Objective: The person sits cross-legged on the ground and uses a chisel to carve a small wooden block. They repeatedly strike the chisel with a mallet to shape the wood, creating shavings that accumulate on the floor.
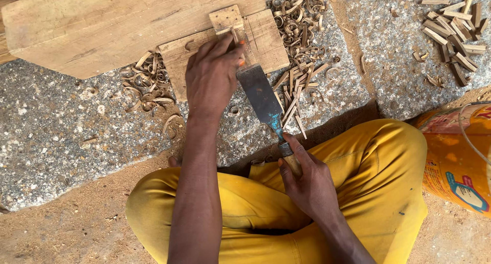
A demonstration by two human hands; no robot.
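While the big pale weathered plank (102, 23) lies across the top left of the grey speckled stone slab (56, 126), with one heap of curled brown wood shavings (146, 85) just below its edge, the left hand (212, 77) presses flat on the small rectangular wooden block (225, 49), fingers closed down around a thin pale wooden sliver (230, 33) that stands against the block; the exact pinch is hidden under the fingers. Just right of that hand the broad dark steel chisel with a blue-stained neck and wooden handle (263, 103) slants up toward the sliver, its edge touching the block beside the fingertips. The right hand (307, 184) is wrapped tight round the handle, low over the lap in yellow trousers (373, 172). Paring here seems to call for a shallow angle, short pushes, and fingertips kept behind the edge. I count one chisel, one block, one plank, two hands. Further right lie a second shavings heap (299, 18), one pile of cut wooden strips (455, 28), and one orange printed sack (455, 156)
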